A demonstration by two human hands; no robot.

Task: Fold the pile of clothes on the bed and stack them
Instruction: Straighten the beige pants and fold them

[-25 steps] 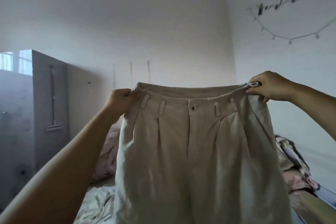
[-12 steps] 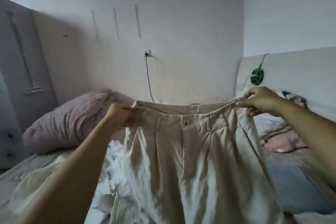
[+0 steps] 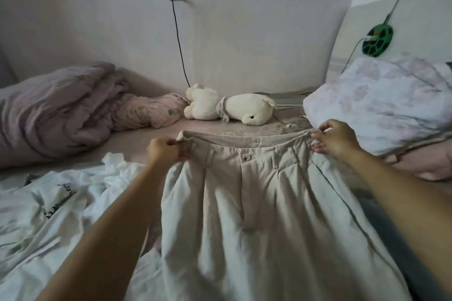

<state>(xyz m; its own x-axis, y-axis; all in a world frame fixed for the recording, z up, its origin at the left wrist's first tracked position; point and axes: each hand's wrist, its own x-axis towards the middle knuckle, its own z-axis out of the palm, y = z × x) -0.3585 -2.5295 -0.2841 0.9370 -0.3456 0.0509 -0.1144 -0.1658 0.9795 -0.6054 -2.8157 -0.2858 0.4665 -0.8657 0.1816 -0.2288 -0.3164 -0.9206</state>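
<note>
Beige pleated cotton trousers (image 3: 256, 203), white crumpled garments with black lettering (image 3: 56, 203), mauve rumpled duvet (image 3: 49, 110), cream plush toy animal (image 3: 230, 107), white pillow with pale pink floral print (image 3: 381, 100), green round plastic socket reel (image 3: 377, 41).

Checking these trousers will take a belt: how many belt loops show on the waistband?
3 on the beige trousers: one left of the button, two right of it. Both hands may hide more.

Both bare forearms reached forward, well apart. The left hand (image 3: 165, 151) was curled into a fist around cloth; the right hand (image 3: 336, 138) pinched with thumb and fingers.
</note>
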